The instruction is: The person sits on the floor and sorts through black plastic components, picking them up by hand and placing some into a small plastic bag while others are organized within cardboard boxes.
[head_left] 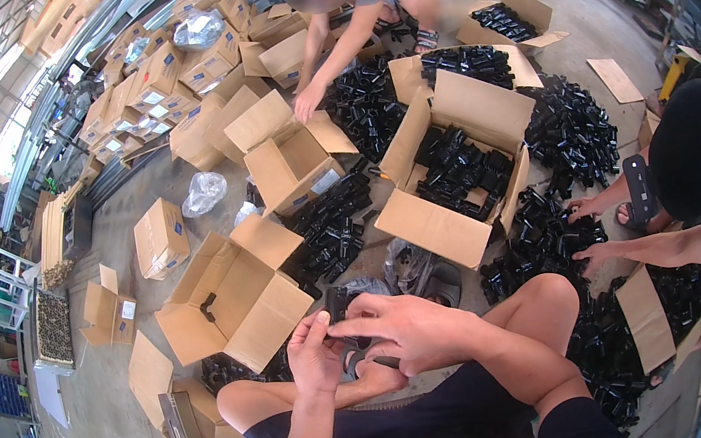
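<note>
My left hand (315, 355) pinches a small black plastic part (339, 301) between thumb and fingers, above my crossed legs. Beside it, my right hand (413, 326) reaches across with its fingertips at the same part. A second dark piece (387, 362) shows under the right hand's curled fingers, its shape mostly hidden. In front of my hands an open cardboard box (269, 310) holds one black part (209, 307) near its left wall. Loose black parts (325, 232) lie heaped beyond that box.
A larger open box (430, 229) with black parts stands ahead right. A co-worker's hands (593, 254) touch a pile at right; another person's hand (310, 101) is at an open box (295, 168). Stacked cartons (151, 90) and a plastic bag (204, 193) lie far left.
</note>
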The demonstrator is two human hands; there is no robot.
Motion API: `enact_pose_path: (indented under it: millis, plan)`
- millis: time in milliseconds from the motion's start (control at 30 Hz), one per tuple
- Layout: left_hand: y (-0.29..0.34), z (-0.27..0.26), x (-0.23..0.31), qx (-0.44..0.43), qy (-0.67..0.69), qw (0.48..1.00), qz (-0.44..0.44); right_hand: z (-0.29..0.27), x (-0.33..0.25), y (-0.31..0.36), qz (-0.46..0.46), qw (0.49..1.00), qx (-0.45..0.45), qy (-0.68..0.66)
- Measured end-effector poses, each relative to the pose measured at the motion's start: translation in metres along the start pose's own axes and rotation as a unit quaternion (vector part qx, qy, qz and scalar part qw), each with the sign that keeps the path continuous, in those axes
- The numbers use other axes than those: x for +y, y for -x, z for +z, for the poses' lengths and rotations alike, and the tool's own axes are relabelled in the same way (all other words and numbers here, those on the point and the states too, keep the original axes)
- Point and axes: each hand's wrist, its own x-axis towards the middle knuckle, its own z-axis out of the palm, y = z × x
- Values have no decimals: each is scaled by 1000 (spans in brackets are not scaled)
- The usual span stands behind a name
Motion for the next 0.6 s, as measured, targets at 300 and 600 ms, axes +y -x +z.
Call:
enact_pose_path:
  millis: [300, 600]
  plan:
    - [3, -30, 6, -109, -95, 973, -180, 31, 22, 3, -65, 997, 41, 0]
    - [18, -36, 3, -210, -284, 922, 157, 30, 21, -3, 95, 977, 107, -160]
